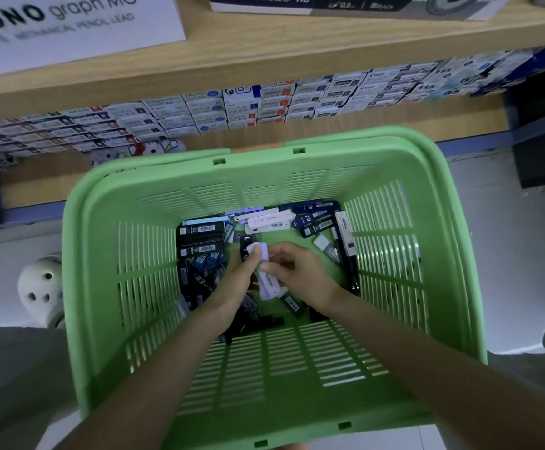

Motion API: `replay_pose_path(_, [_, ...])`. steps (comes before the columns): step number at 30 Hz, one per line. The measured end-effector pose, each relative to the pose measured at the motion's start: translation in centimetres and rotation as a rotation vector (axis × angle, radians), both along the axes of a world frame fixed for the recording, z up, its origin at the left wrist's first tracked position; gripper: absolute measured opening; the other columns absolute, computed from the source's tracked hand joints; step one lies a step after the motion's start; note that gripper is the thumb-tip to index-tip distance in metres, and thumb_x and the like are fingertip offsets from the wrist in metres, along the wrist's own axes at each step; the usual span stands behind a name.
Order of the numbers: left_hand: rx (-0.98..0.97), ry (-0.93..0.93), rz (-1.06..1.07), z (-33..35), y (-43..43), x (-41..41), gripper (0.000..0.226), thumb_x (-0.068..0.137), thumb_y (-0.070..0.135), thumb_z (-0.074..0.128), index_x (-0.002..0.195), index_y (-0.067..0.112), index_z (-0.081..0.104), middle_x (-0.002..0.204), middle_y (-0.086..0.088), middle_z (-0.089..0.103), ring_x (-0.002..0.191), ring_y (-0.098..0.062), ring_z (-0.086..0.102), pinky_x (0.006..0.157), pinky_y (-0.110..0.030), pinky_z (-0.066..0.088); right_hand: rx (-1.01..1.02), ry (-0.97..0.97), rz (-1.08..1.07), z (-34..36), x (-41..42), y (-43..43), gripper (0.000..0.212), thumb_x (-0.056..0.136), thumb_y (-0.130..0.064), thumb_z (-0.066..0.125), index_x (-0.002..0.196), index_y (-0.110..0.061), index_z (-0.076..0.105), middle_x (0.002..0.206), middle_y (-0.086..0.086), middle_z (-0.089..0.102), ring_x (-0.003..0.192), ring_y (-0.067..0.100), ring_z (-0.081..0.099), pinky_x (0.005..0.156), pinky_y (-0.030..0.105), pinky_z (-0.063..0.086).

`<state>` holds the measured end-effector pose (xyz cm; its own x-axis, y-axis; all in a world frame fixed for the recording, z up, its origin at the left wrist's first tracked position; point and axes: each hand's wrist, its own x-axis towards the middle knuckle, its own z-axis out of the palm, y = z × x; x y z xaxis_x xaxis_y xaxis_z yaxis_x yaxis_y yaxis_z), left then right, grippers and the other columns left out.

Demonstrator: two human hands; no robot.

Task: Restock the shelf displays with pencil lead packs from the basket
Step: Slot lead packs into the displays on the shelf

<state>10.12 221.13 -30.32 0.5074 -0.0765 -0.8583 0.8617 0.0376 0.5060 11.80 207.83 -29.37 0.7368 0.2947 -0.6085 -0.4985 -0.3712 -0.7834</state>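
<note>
Reaching deep into basket [83, 222] with both hands, likely to sort by type. Pinching small stack of pale packs [269, 282] in right hand [300, 274], fingers curled round it. Steadying stack's far end with left hand [237, 280], fingertips curled on it. Probably gathering matching ones before lifting to shelf [378, 123]. Leaving loose packs [199, 237] on basket floor. Slim flat cases, likely hard plastic, mostly dark, few white, barcode labels. Slotted green plastic walls. Tight rows of boxes [258, 102] on shelf, ends out.
</note>
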Motion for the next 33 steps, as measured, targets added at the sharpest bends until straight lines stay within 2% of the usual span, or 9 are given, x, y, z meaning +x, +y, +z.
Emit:
replay_pose_path(3, [0.006,-0.005,0.077,1.0,0.5,0.2,0.061,0.093,0.05,0.038,0.139,0.01,0.038,0.129,-0.011,0.057,0.102,-0.014,0.063,0.071,-0.022,0.053,-0.001,-0.121,0.094,1.2,-0.6,1.4,0.024,0.091,-0.01,0.058,0.115,-0.01,0.063,0.103,0.007,0.065,0.093,0.019,0.064,0.082,0.033,0.055])
replay_pose_path(7, [0.167,-0.118,0.027,3.3,1.5,0.6,0.025,0.098,0.035,0.044,0.111,0.017,0.054,0.1,-0.003,0.063,0.082,-0.012,0.061,0.068,-0.022,0.049,-0.141,-0.359,0.128,0.9,-0.7,1.0,0.025,0.095,-0.009,0.051,0.117,-0.007,0.062,0.1,0.005,0.055,0.076,0.004,0.055,0.077,0.009,0.044])
replay_pose_path(9, [0.174,-0.142,0.011,4.3,2.3,0.7,0.013,0.097,0.033,0.047,0.102,0.024,0.055,0.091,0.001,0.061,0.077,-0.014,0.06,0.068,-0.025,0.047,-0.212,-0.323,0.091,-0.4,-0.8,0.1,0.025,0.096,-0.01,0.049,0.118,-0.005,0.06,0.108,0.006,0.057,0.085,0.008,0.057,0.078,0.005,0.039])
replay_pose_path(14, [0.183,-0.177,-0.023,6.9,3.9,1.3,0.022,0.096,0.032,0.047,0.107,0.014,0.054,0.084,0.001,0.063,0.057,-0.005,0.063,0.055,-0.018,0.052,-0.454,0.039,0.412,-4.2,-1.9,-0.9,0.032,0.098,-0.018,0.046,0.121,0.003,0.053,0.12,0.02,0.057,0.106,0.031,0.056,0.085,0.033,0.043])
replay_pose_path(19, [0.197,-0.201,-0.01,9.0,4.5,1.6,0.03,0.097,0.028,0.047,0.118,0.008,0.053,0.09,-0.003,0.065,0.06,-0.007,0.064,0.055,-0.014,0.053,-0.453,0.123,0.763,-5.1,-2.9,0.3,0.041,0.09,-0.02,0.062,0.123,0.002,0.05,0.122,0.019,0.053,0.112,0.032,0.051,0.087,0.032,0.039])
replay_pose_path(23, [0.175,-0.212,-0.012,10.3,5.0,1.3,0.029,0.097,0.026,0.046,0.12,0.008,0.052,0.088,0.004,0.06,0.052,0.009,0.059,0.046,-0.005,0.043,-0.508,0.133,0.941,-5.7,-2.8,0.4,0.038,0.084,-0.018,0.068,0.115,0.002,0.06,0.117,0.019,0.059,0.107,0.031,0.055,0.076,0.03,0.04])
replay_pose_path(26, [0.183,-0.218,-0.008,10.7,5.5,1.0,0.031,0.097,0.026,0.046,0.119,0.004,0.052,0.086,0.002,0.06,0.052,0.01,0.058,0.045,-0.003,0.041,-0.518,0.138,0.87,-6.0,-2.5,-0.1,0.029,0.09,-0.02,0.06,0.11,0.0,0.064,0.112,0.019,0.063,0.102,0.031,0.058,0.071,0.028,0.037])
replay_pose_path(29, [0.194,-0.227,0.014,10.8,6.0,0.7,0.029,0.098,0.024,0.046,0.115,0.001,0.052,0.08,0.002,0.057,0.052,0.01,0.056,0.046,-0.003,0.04,-0.466,0.096,0.597,-5.6,-1.9,-0.1,0.023,0.094,-0.021,0.054,0.099,-0.001,0.064,0.099,0.017,0.067,0.084,0.026,0.059,0.062,0.028,0.037])
replay_pose_path(33, [0.201,-0.234,0.03,11.0,6.4,0.6,0.029,0.098,0.024,0.046,0.114,0.001,0.052,0.077,0.004,0.057,0.052,0.01,0.056,0.046,-0.003,0.04,-0.366,0.131,0.463,-4.8,-1.9,2.0,0.022,0.094,-0.019,0.055,0.109,-0.005,0.062,0.093,0.005,0.06,0.083,0.017,0.053,0.063,0.022,0.033])
